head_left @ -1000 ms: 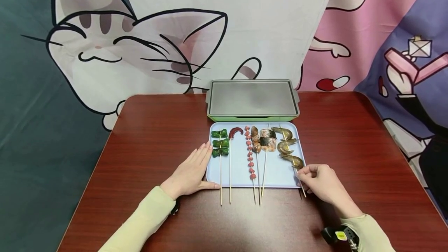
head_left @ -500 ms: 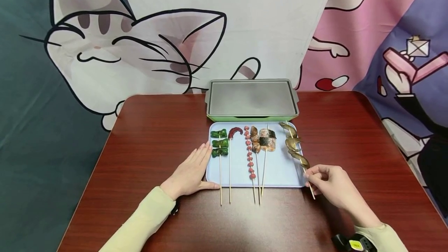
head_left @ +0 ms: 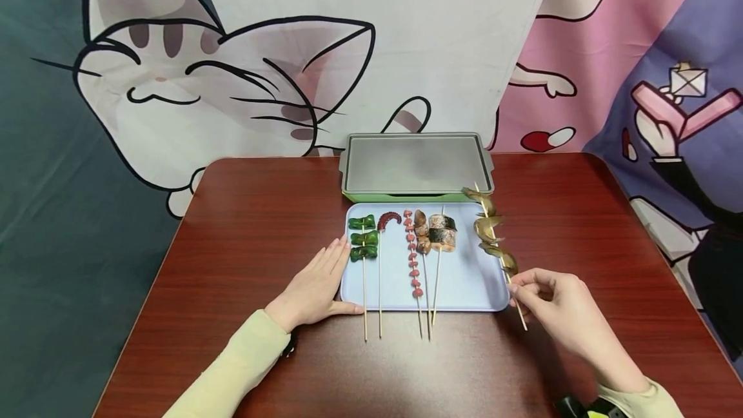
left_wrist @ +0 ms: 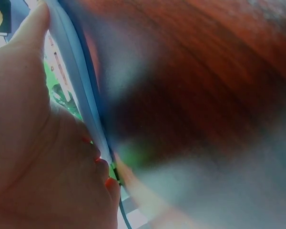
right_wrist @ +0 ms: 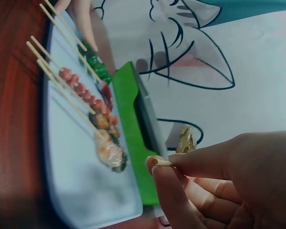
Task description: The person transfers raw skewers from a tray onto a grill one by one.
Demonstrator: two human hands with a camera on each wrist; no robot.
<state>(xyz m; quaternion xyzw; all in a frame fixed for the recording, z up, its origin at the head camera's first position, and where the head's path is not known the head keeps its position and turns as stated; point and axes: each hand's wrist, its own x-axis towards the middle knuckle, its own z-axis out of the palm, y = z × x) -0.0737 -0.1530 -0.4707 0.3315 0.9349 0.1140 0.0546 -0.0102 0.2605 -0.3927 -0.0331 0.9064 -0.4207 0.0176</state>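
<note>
My right hand pinches the bare stick of a shrimp skewer between thumb and fingers. The skewer leans up over the right side of a pale blue tray, its tip in front of the grill pan's corner in the head view. Seen from the right wrist, the stick's cut end pokes out of the pinch. My left hand lies with extended fingers along the tray's left edge, thumb at the near left corner. Closest to it on the tray is a green pepper skewer, with a tentacle skewer beside that.
Also on the tray are a skewer of small red pieces, a browned meat skewer and a dark-banded pale skewer. Several sticks overhang the near edge. Behind the tray stands a grey grill pan on a green base.
The shrimp skewer, gripped in my right hand, has come up off the tray and shifted right and away from me. My left hand stays at the tray's left edge.
</note>
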